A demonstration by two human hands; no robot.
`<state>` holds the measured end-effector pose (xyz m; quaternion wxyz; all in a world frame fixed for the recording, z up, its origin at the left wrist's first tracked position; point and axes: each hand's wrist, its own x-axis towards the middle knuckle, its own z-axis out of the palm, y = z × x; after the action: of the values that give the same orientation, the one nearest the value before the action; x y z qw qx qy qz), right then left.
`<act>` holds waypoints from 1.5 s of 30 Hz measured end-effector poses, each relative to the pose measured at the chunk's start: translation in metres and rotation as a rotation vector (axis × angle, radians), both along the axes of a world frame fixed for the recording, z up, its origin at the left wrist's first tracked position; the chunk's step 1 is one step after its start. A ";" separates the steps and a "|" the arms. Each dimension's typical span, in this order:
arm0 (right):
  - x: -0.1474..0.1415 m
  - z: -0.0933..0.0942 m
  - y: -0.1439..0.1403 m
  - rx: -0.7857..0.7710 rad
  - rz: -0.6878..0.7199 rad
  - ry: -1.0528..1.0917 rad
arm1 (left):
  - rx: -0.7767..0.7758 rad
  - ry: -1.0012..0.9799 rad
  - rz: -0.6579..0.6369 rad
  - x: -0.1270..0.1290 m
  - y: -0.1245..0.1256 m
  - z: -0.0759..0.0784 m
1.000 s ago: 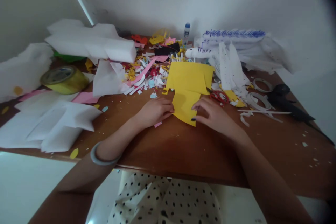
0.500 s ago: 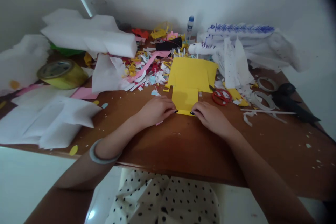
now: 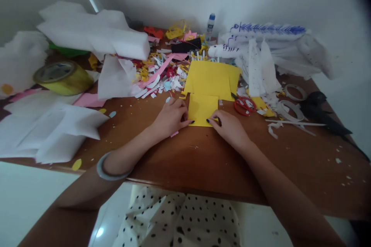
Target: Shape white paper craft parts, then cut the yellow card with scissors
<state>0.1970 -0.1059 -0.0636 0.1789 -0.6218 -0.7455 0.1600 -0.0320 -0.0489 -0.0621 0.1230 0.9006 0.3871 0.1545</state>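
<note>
- As we look from the far left, we see white paper sheets (image 3: 49,127) spread on the brown table (image 3: 203,162), and a yellow tape roll (image 3: 62,77) behind them.
- A long white foam block (image 3: 95,38) lies near the back, above a heap of little paper scraps (image 3: 162,75) in many colours.
- Our left hand (image 3: 171,117) rests flat on the table, with its fingers close together. The fingertips press on the left bottom corner of the yellow paper (image 3: 208,88).
- The yellow paper lies flat in the middle of the table, just past both hands. Its near part is a small flap and its far part is wider.
- Our right hand (image 3: 228,125) presses on the right bottom corner of the same flap, fingers close together and bent a little. It pinches nothing.
- A glue bottle (image 3: 210,27) stands at the back by the wall.
- Red-handled scissors (image 3: 243,105) lie just right of the yellow paper, near our right hand.
- White paper with blue pen marks (image 3: 261,42) is piled behind them.
- Two tape rings (image 3: 290,102) lie further right.
- A black thing (image 3: 321,117) lies at the far right; we think it may be a tool, but it is too dark to tell.
</note>
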 end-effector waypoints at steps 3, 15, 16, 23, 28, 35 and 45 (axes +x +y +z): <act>0.000 0.001 0.000 -0.018 -0.010 0.007 | 0.047 0.018 0.076 0.001 -0.003 0.001; 0.001 0.002 -0.001 -0.029 0.000 -0.001 | 0.111 0.092 0.015 0.003 -0.006 0.003; 0.001 0.002 -0.001 -0.029 0.002 -0.003 | 0.116 0.097 -0.005 0.002 -0.006 0.003; 0.000 0.001 -0.001 -0.035 0.014 -0.004 | 0.203 0.147 -0.126 0.004 -0.009 0.005; 0.000 0.001 -0.001 -0.029 0.015 0.003 | 0.310 0.136 -0.245 0.009 -0.013 0.009; 0.000 -0.003 0.000 -0.014 0.005 -0.008 | 0.284 0.276 -0.458 0.013 -0.019 0.011; -0.004 0.031 -0.017 0.124 0.305 -0.445 | 0.212 0.347 -0.416 0.011 -0.022 0.017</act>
<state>0.1933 -0.1231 -0.0329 0.0223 -0.5101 -0.8599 -0.0012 -0.0214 -0.0711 -0.0447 -0.0109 0.9815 0.1909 0.0091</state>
